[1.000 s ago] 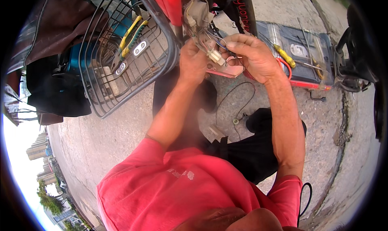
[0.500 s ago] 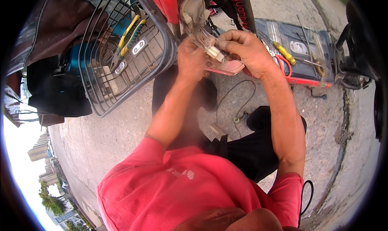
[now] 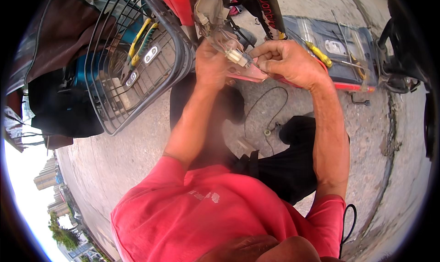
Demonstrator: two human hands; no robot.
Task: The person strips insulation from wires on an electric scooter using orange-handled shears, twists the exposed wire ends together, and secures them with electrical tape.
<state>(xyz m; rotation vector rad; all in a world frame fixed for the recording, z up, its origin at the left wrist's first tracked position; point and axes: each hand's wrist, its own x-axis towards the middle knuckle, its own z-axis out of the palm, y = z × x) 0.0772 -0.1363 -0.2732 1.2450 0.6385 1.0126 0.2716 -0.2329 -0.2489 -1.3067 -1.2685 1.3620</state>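
A bundle of thin wires [image 3: 227,38] hangs from the front of a vehicle with red panels, below a dusty box-like part [image 3: 211,12]. My left hand [image 3: 210,65] is closed around the bundle from the left, its fingertips partly hidden behind the wires. A white plastic connector [image 3: 236,57] sits between my two hands. Just right of it, my right hand [image 3: 293,62] pinches a thin wire between thumb and fingers; the pinched end is hard to see. Under the connector shows a pink-red panel [image 3: 250,73].
On the left, a black wire basket [image 3: 172,72] holds pliers [image 3: 140,44] with yellow and green handles. At right, a dark footboard [image 3: 337,37] carries a yellow-handled screwdriver [image 3: 318,54] and other tools. A looped black cable [image 3: 247,115] lies on the concrete near my feet.
My right hand has shifted a little right and down relative to the connector, its fingers more bent. The whole view has moved slightly. My left hand keeps its hold on the wires.
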